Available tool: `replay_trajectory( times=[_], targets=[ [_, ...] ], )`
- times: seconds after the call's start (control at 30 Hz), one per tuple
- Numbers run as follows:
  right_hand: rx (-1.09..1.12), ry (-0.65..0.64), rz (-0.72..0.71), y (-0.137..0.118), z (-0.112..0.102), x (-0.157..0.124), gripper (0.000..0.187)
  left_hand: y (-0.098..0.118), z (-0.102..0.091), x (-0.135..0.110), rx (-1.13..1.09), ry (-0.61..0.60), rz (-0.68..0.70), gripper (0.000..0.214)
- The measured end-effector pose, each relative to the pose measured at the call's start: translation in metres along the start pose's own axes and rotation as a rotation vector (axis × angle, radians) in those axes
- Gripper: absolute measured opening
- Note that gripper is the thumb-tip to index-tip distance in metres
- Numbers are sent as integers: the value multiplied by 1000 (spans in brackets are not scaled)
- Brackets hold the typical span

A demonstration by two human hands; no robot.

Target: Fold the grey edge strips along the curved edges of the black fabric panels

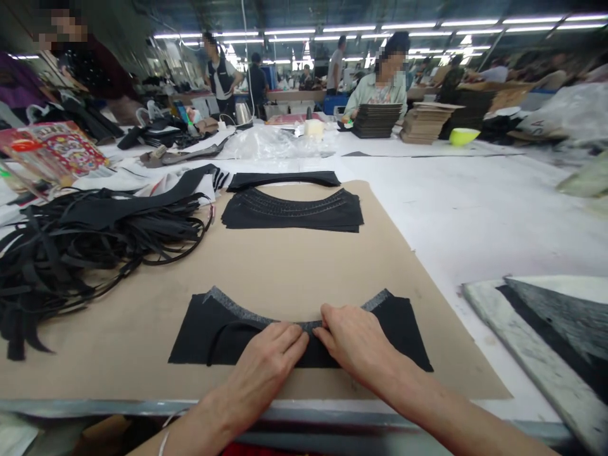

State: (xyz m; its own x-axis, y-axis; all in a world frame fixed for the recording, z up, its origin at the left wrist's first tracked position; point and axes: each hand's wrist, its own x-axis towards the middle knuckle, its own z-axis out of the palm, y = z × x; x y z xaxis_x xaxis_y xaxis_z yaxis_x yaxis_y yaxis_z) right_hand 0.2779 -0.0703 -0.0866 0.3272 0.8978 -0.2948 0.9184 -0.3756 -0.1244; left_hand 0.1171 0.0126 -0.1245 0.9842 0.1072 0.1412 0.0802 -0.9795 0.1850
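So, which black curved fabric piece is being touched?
The front piece, its curved edge grey: left hand and right hand touch it; the pieces behind lie untouched.

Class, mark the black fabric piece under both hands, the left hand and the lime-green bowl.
Black fabric piece (398,330), head view: right end.
Left hand (272,354), head view: back.
Lime-green bowl (463,137), head view: outer side.
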Motion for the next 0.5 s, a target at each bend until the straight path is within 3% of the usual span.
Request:
replay_trajectory(
  times=[0.13,0.37,0.5],
  targets=[
    [20,8,20,12,0,1,22,3,8,-8,84,-3,1,35],
    [144,-70,-20,58,-8,3,22,8,9,-7,55,-63,-68,52],
    [151,-61,-13,62,-9,3,17,10,10,-5,71,-76,-77,54]
  ],
)
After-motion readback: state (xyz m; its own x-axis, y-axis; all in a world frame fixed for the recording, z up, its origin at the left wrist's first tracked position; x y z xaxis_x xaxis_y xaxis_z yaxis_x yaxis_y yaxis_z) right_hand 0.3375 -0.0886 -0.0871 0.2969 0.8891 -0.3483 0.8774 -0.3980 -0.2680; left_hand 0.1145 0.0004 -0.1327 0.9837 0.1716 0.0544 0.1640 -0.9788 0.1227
